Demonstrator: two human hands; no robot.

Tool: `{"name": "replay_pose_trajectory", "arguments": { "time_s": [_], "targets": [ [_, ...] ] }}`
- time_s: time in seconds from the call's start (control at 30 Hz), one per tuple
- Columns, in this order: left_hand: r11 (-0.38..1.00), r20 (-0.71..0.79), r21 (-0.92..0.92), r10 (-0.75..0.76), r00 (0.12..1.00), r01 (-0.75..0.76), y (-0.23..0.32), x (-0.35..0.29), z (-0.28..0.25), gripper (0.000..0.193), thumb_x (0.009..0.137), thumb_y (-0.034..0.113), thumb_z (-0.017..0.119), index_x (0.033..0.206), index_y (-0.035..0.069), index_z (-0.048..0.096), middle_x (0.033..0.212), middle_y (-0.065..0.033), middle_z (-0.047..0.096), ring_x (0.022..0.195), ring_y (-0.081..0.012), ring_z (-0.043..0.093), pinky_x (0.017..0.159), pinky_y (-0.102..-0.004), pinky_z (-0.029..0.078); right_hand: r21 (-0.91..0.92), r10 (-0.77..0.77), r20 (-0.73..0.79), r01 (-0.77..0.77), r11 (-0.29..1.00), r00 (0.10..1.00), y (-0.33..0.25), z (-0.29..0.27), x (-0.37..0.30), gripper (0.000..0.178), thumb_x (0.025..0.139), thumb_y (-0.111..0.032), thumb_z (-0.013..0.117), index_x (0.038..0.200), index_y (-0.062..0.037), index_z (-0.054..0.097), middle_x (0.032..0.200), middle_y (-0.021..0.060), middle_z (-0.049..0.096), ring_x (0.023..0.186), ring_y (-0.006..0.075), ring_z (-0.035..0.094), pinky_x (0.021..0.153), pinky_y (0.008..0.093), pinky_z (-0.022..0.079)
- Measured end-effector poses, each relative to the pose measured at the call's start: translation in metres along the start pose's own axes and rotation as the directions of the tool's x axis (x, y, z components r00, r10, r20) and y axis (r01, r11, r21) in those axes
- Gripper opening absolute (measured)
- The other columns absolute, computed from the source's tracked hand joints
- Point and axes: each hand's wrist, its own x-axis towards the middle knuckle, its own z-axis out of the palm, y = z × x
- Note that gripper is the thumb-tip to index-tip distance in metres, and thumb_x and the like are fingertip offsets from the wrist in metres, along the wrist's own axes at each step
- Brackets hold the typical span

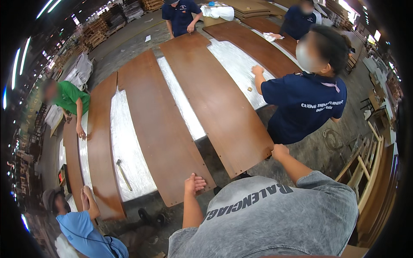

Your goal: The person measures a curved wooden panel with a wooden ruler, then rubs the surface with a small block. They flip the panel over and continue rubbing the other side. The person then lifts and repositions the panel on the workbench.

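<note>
My left hand (195, 184) lies flat with its fingers stretched out on the near end of a long brown wooden panel (159, 120). My right hand (280, 152) is closed on the near right corner of a second brown panel (219, 103), its fingertips partly hidden at the edge. Both panels have small dark holes near their ends and curved long edges. Between them shows a strip of shiny plastic-wrapped surface (183, 99).
More brown panels (103, 146) lie on both sides. A hammer (124, 174) rests on the wrapped surface at left. Co-workers stand around: one in navy (307, 103) at right, others at the far side, one in green (73, 99), one in light blue (88, 230). Timber (365, 167) leans at right.
</note>
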Motion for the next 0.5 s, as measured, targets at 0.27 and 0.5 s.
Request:
{"name": "replay_pose_trajectory", "arguments": {
  "time_s": [0.27,0.5],
  "targets": [
    [0.999,-0.006,0.042,-0.003,1.0,0.003,-0.003,0.004,-0.003,0.061,0.108,0.046,0.039,0.102,-0.008,0.067,0.087,-0.0221,0.074,0.072,-0.0321,0.075,0.057,-0.0379,0.061,0.111,0.0,0.133,-0.015,0.994,0.991,0.01,-0.009,0.01,0.036,0.09,-0.035,0.07,0.101,-0.0011,0.076,0.108,0.0199,0.074,0.103,0.0341,0.072,0.089,0.0449,0.057],
    [0.998,-0.006,0.055,-0.039,0.999,0.04,-0.004,0.006,-0.004,0.06,0.108,0.045,0.037,0.104,-0.008,0.066,0.088,-0.0213,0.074,0.075,-0.0324,0.075,0.059,-0.0392,0.06,-0.009,-0.139,-0.035,0.139,0.99,0.99,0.026,0.038,0.025,0.028,0.088,-0.029,0.071,0.095,-0.0034,0.078,0.099,0.0179,0.076,0.097,0.0334,0.073,0.084,0.0437,0.059]
  ]
}}
